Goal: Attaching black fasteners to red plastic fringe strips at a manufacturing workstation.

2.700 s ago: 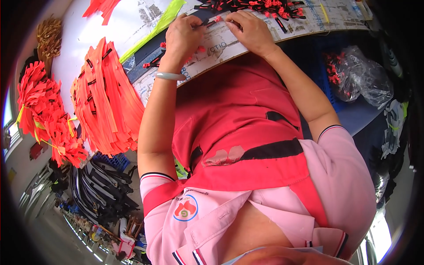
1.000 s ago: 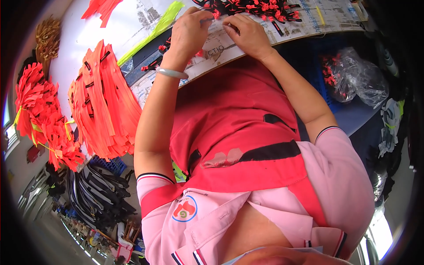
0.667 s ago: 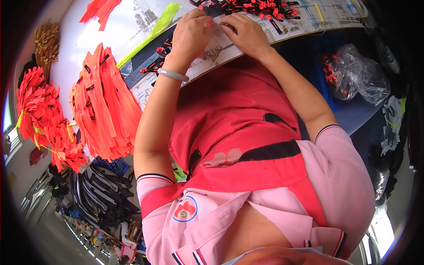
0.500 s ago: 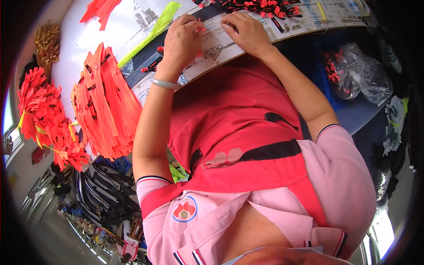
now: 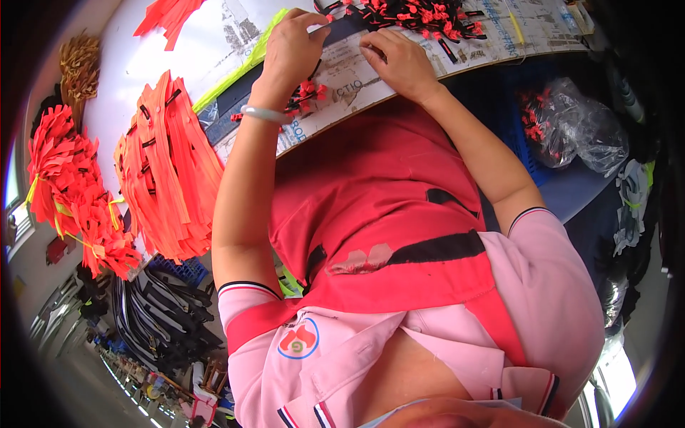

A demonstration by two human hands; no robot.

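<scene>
Left hand [image 5: 291, 44]: knuckles up, fingers curled down onto the table edge [image 5: 342, 118], fingertips meeting a dark strip [image 5: 342, 28] that runs toward the other hand. Whether it pinches the strip or only presses it flat cannot be told; the fingertips hide the contact. A pale bangle [image 5: 265, 114] sits on the wrist.

Right hand [image 5: 398, 60]: palm down, fingers bent, resting on the printed paper [image 5: 357, 75] just beside the strip's other end. Grip likewise hidden under the fingers; it looks more like pinning down than carrying. The two hands lie close together, likely so the strip stays taut between them.

Small red-and-black clips [image 5: 308, 94]: a few lie loose under the left wrist, within reach. A larger heap [image 5: 421, 14] lies just beyond the hands, at the far edge of the paper, apparently kept there as the working stock.

Yellow-green band [image 5: 239, 68]: lies slanted to the left of the left hand.

Orange strap pile [image 5: 168, 171]: stacked flat, well to the left, apart from the work spot.

Red bundles [image 5: 68, 192]: farther left, tied in bunches.

Clear bag [image 5: 571, 128]: below the table on the right, holding more red-and-black pieces.

Black straps [image 5: 157, 321]: hanging low on the left.
</scene>
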